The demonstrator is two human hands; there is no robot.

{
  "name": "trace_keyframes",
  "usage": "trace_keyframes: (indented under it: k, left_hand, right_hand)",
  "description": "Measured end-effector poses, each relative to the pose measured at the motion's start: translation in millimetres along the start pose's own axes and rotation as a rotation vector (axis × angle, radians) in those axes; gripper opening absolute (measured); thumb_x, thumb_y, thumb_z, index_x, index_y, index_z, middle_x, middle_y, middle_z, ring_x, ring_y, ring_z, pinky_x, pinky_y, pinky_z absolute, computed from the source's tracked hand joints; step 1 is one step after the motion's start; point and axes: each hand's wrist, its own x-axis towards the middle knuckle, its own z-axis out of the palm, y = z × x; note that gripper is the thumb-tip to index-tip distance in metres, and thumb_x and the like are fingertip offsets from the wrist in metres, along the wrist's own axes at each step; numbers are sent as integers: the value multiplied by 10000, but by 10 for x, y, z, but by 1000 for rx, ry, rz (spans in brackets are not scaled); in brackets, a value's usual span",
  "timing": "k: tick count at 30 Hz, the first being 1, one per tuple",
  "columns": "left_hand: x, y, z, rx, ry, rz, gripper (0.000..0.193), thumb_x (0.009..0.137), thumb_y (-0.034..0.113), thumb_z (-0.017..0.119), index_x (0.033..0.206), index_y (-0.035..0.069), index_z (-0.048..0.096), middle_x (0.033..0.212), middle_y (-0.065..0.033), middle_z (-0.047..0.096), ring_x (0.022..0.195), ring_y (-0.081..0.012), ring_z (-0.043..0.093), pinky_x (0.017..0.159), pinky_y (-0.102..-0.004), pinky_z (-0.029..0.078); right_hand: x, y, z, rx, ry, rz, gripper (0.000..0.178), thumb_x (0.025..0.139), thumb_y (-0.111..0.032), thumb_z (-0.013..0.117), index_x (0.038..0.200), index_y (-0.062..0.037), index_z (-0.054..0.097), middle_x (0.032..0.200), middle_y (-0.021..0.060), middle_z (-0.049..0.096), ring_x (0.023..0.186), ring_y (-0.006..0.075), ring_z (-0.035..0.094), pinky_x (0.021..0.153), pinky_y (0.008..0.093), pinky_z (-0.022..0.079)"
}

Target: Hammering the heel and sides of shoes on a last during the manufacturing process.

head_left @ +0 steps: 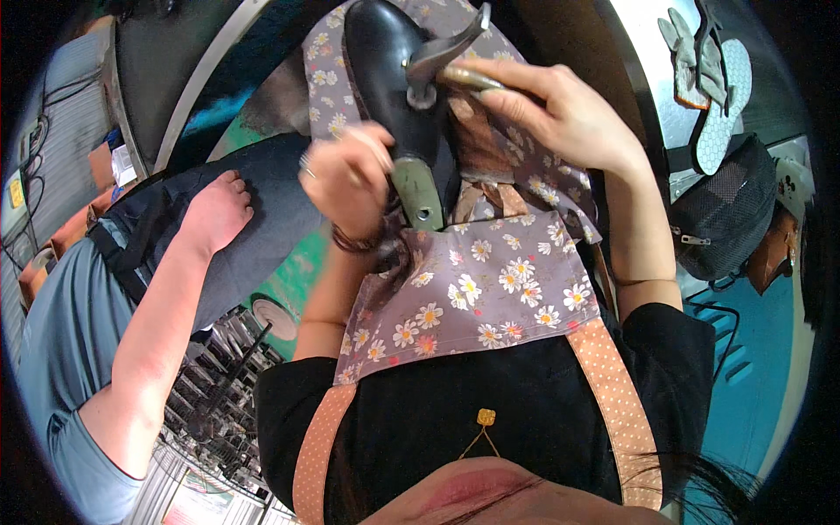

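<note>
A glossy black shoe (383, 52) lies in my lap over the flowered apron, toe pointing away from me. From its heel end a green shoe last (421, 194) with a small hole sticks out. My right hand (556, 105) is closed on a dark curved metal tool (437, 57) that looks like pincers, its head at the shoe's right side. Motion smears my left hand (350, 171), which is at the left of the shoe near the last; what its fingers hold, if anything, does not show.
At the left a person in a blue-grey shirt sits close, one hand (219, 210) on their thigh. Gloves (691, 57) and pale insoles (722, 105) lie at the upper right, above a black mesh bag (726, 197). Machinery (219, 376) stands at the lower left.
</note>
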Motion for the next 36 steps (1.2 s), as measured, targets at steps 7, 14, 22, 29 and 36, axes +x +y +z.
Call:
trace_keyframes:
  k: [7, 14, 22, 29, 36]
  left_hand:
    - [1052, -762, -490, 436, 93, -352, 334, 911, 198, 646, 1163, -11, 578, 1054, -64, 647, 988, -137, 616, 847, -263, 500]
    - [1328, -927, -461, 408, -240, -714, 348, 922, 244, 632, 1173, 5, 596, 1046, -36, 623, 950, -125, 567, 887, -256, 438]
    - [1319, -855, -373, 373, -188, -885, 267, 840, 276, 733, 997, 68, 673, 913, -13, 683, 809, -114, 646, 756, -277, 515]
    - [1179, -848, -551, 201, -135, -866, 207, 880, 221, 678, 1013, 63, 658, 946, -36, 695, 836, -140, 669, 761, -284, 536]
    - [1150, -911, -365, 150, -185, -820, 220, 893, 211, 661, 1039, 48, 646, 947, -34, 684, 835, -137, 656, 784, -289, 526]
  right_hand:
    - [-194, 200, 170, 86, 102, 6, 355, 963, -214, 538, 1284, -66, 564, 1085, 147, 679, 983, 183, 652, 860, 324, 487]
    - [-376, 161, 210, 61, 112, 37, 367, 960, -208, 537, 1272, -16, 553, 1146, 166, 654, 1074, 240, 628, 929, 317, 465]
    - [-386, 108, 109, 213, 187, -29, 390, 967, -185, 536, 1304, 9, 519, 1183, 126, 644, 1100, 166, 587, 939, 308, 451]
    - [-416, 239, 95, -82, 109, -17, 351, 936, -193, 566, 1242, -23, 579, 1098, 201, 663, 1006, 295, 667, 844, 352, 514]
    - [-236, 95, 198, -174, 232, -79, 361, 917, -219, 579, 1272, -152, 566, 822, 181, 670, 743, 339, 680, 663, 396, 533]
